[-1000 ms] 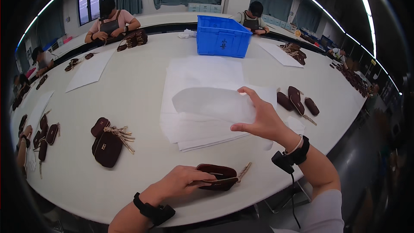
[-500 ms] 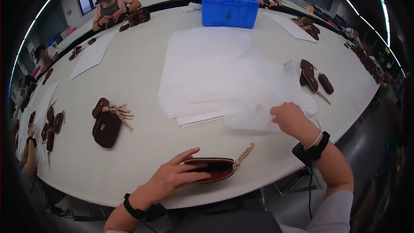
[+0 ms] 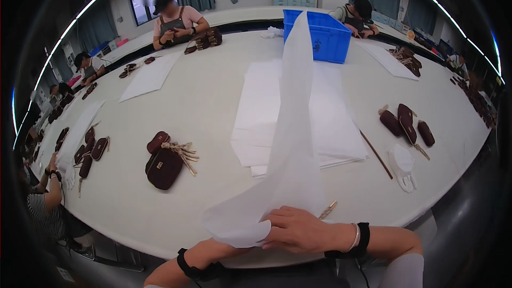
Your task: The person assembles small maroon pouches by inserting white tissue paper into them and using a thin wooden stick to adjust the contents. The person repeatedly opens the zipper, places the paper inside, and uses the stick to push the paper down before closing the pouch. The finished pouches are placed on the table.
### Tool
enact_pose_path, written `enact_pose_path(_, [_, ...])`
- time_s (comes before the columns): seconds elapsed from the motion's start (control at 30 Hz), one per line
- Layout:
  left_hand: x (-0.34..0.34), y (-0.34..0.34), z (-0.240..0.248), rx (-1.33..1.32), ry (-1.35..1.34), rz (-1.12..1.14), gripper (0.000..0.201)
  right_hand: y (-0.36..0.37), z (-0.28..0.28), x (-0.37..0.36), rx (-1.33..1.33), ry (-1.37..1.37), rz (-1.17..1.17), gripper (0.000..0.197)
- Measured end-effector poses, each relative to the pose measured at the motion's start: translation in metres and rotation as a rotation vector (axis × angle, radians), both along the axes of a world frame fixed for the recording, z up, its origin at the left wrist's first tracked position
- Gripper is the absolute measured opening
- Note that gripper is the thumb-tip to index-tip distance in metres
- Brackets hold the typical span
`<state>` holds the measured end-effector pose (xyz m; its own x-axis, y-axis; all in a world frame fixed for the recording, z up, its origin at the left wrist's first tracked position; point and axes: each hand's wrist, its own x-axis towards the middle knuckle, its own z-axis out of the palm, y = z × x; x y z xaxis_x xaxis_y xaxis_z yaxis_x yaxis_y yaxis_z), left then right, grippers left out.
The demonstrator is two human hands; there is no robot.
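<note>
A long sheet of thin white paper (image 3: 290,144) rises in a narrow curl from my hands toward the blue crate. Its near end is gripped by my right hand (image 3: 298,229), fingers bent around the edge, close to the table's front rim. Underneath that end, my left hand (image 3: 213,249) is mostly covered, its fingers out of sight. The burgundy zip pouch is hidden by the paper and my hands. Only a beige cord with gold tips (image 3: 329,209), beside my right hand, shows there.
A stack of white paper (image 3: 256,112) lies mid-table, a thin brown stick (image 3: 376,154) beside it. Burgundy pouches (image 3: 168,168) sit left, more pouches (image 3: 406,122) right, near a crumpled white item (image 3: 401,162). The blue crate (image 3: 330,37) stands far back; people work around the table.
My right hand has drawn a sheet off the stack and brought it over the pouch. My left hand, earlier inside the open pouch, is now under the paper. The view has shifted left.
</note>
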<state>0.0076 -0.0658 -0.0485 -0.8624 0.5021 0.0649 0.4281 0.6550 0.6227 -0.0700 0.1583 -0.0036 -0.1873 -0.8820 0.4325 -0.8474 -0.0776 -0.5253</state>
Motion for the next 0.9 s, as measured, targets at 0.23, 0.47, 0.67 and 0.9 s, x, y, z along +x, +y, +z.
enact_pose_path(0.23, [0.004,-0.001,-0.001,0.378,0.147,0.005,0.045,0.018,0.022,0.015,0.052,0.336,-0.346,0.048])
enact_pose_path(0.47, [0.008,-0.010,0.003,0.354,-0.251,0.041,0.031,0.004,0.019,0.024,-0.058,0.407,-0.118,0.042])
enact_pose_path(0.67, [0.021,-0.027,-0.034,0.466,-0.228,0.088,0.041,0.013,-0.012,0.012,0.182,0.100,-0.203,0.039])
enact_pose_path(0.9, [0.020,-0.020,-0.035,0.532,-0.250,0.048,0.047,0.008,0.003,-0.002,0.591,0.096,-0.056,0.024])
